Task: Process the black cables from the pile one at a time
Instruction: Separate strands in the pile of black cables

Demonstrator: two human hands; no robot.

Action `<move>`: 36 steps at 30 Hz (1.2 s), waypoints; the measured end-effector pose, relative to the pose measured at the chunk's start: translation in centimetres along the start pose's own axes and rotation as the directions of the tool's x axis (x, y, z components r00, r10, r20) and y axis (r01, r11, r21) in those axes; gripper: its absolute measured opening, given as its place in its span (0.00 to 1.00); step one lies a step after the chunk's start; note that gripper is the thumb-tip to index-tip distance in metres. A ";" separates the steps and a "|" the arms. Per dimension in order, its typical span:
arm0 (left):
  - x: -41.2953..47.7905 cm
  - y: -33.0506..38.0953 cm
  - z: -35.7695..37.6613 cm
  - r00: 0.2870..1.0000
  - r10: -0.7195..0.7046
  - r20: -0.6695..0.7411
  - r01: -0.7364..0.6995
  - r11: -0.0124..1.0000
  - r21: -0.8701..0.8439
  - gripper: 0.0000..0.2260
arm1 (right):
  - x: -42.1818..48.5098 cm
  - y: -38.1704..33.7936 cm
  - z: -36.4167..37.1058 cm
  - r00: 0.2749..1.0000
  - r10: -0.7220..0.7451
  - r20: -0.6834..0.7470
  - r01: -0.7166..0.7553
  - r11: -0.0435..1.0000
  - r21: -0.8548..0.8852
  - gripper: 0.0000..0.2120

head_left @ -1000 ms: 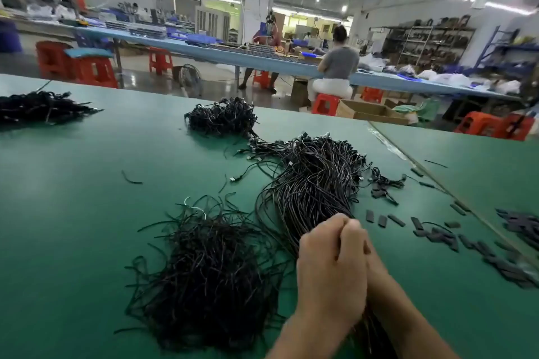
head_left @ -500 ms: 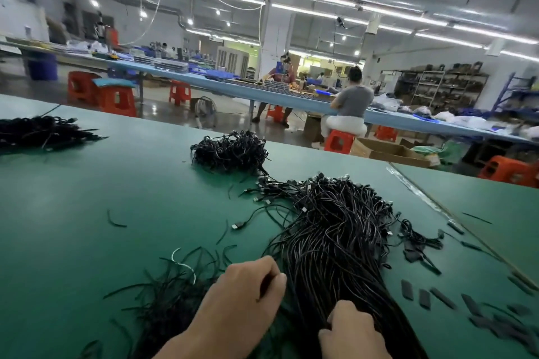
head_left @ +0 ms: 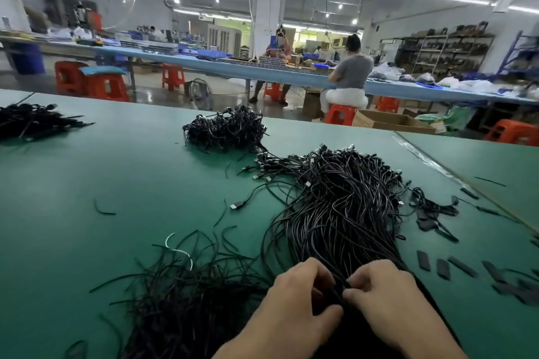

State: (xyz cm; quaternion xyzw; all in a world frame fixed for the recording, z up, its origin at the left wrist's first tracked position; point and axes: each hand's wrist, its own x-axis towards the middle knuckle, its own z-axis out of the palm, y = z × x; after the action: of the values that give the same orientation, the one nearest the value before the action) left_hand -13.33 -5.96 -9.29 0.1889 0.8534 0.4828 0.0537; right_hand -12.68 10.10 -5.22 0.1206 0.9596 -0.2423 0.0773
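A big pile of black cables [head_left: 344,201] with plug ends fans out across the green table [head_left: 116,183] in front of me. At its near end my left hand [head_left: 297,297] and my right hand [head_left: 382,291] meet, fingers curled, both pinching a black cable [head_left: 338,290] between them. To the left lies a loose heap of thin black ties [head_left: 186,294] with one white tie [head_left: 178,251] on top.
A smaller bundled cable heap [head_left: 224,128] sits farther back, another [head_left: 32,119] at the far left. Short black sleeves [head_left: 455,265] are scattered right of the pile. A table seam [head_left: 455,178] runs diagonally on the right. People sit at a blue bench behind.
My hands were joined, then parted, the left reaching over the tie heap. Now they meet again at the pile's near end. The view has tilted up.
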 end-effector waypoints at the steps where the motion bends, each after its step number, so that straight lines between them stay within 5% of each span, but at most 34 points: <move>1: 0.1 -0.2 0.4 1.000 0.008 0.012 -0.008 1.000 0.004 0.10 | 0.0 0.2 0.0 1.000 -0.005 -0.004 0.005 1.000 0.000 0.05; 12: -0.8 -1.6 1.5 0.989 0.119 0.089 -0.131 0.980 0.152 0.24 | 0.0 0.1 -0.2 1.000 0.005 0.006 -0.005 0.999 -0.036 0.06; 23: -0.8 -2.2 1.9 0.995 0.099 -0.014 -0.097 0.991 0.097 0.21 | -0.7 -0.2 -0.2 0.997 0.002 0.076 0.007 0.993 -0.119 0.05; 29: -0.5 -2.3 1.7 0.997 0.047 -0.059 -0.039 0.992 0.123 0.28 | 0.4 0.5 0.8 0.994 -0.068 -0.087 0.065 0.997 -0.027 0.03; 36: -1.0 -1.8 1.9 0.993 0.107 0.054 -0.117 0.968 0.223 0.35 | 1.4 0.8 2.0 0.962 -0.109 -0.251 0.184 0.937 0.298 0.05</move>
State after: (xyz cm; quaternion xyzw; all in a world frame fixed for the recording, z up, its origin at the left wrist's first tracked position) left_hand -12.37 -5.69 -11.92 0.2515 0.8894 0.3810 0.0222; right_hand -13.65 10.06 -7.59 0.0868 0.9166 -0.3832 -0.0736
